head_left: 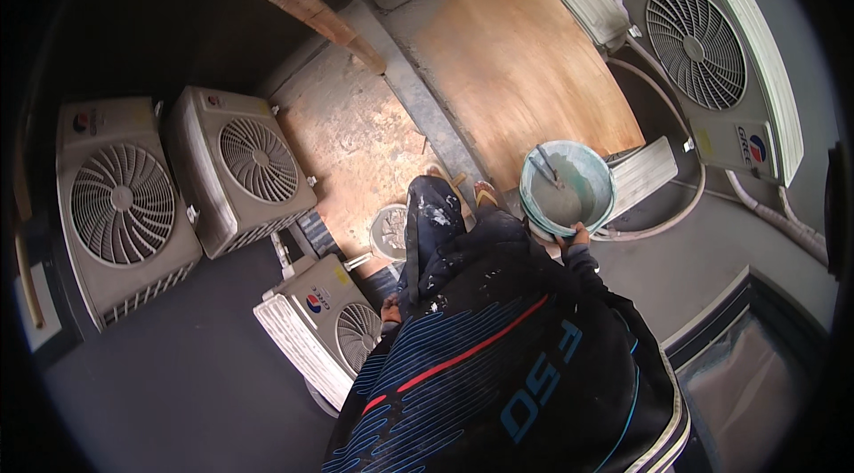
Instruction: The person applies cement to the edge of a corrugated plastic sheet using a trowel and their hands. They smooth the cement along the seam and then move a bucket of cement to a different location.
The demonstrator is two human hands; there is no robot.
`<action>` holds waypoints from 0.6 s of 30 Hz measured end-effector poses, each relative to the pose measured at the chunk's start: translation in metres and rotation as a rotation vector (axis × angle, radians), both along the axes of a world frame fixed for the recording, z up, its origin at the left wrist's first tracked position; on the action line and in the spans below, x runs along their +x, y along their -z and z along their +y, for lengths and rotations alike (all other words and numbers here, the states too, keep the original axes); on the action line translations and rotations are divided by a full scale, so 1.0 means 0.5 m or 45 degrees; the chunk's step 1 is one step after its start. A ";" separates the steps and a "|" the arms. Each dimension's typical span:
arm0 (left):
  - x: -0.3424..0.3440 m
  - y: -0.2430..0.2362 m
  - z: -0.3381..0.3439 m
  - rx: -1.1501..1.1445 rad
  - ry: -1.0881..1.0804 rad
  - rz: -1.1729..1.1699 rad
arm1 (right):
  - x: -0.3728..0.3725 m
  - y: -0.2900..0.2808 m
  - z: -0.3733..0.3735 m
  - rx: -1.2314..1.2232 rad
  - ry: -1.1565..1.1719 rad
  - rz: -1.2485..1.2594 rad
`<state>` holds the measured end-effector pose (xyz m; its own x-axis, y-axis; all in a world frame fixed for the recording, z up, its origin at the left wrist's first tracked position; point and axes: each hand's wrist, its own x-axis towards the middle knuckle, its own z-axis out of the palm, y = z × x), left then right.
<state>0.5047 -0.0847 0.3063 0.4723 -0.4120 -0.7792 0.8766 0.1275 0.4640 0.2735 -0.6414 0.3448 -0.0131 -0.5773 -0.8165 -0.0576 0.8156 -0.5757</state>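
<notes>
Right hand (578, 235): fingers curled over the rim of pail (567, 186) holding grey mortar, right of centre. Left hand (390, 306): fingers indistinct, beside a condenser unit (331, 317). Risk: one-handed rim grip may tip the pail.

Place: outdoor service ledge under building work | Evidence: several air-conditioner outdoor units (240, 169) on grey concrete, plywood sheet (525, 64), pale bucket of wet cement (567, 188), paint-spattered trousers (436, 233).

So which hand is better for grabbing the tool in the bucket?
Probably the left. The right hand already grips the rim of the bucket of grey mortar, so it is busy. The left hand hangs by the leg, holding nothing that shows, free to reach the trowel.
</notes>
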 end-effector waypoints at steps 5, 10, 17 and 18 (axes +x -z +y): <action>0.211 -0.037 -0.012 1.151 1.345 -1.284 | -0.011 0.003 0.063 0.141 0.314 0.103; 0.558 -0.267 -0.450 0.799 0.247 -0.758 | -0.020 -0.011 0.139 0.296 0.803 0.023; 1.042 -0.621 -0.956 0.846 0.345 -1.891 | 0.033 -0.043 0.323 -0.060 0.533 0.176; 1.108 -0.637 -0.987 0.795 0.179 -1.976 | 0.065 -0.059 0.319 0.082 0.793 -0.033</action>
